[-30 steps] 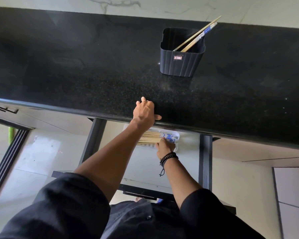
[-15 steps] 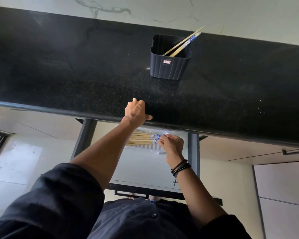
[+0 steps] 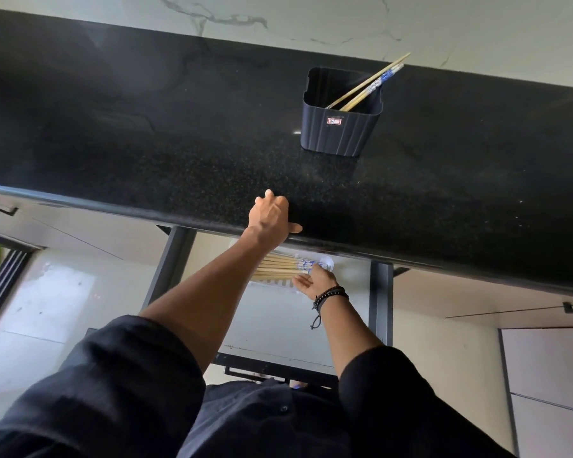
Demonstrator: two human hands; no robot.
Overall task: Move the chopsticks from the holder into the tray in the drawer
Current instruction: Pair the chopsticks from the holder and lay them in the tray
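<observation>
While most chopsticks (image 3: 278,269) lie flat in the white tray (image 3: 272,284) in the open drawer (image 3: 344,312), two lean in the holder (image 3: 339,127) on the worktop (image 3: 146,143). Left hand (image 3: 270,218) braces, fingers curled, on the edge. Right hand (image 3: 313,280) rests loosely spread on the patterned ends. Light, stiff, smooth sticks likely roll; pinching both together mid-shaft seems best.

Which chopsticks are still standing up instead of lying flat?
The pair in the dark holder, chopsticks leaning out; the bundle in the drawer tray lies flat.
</observation>
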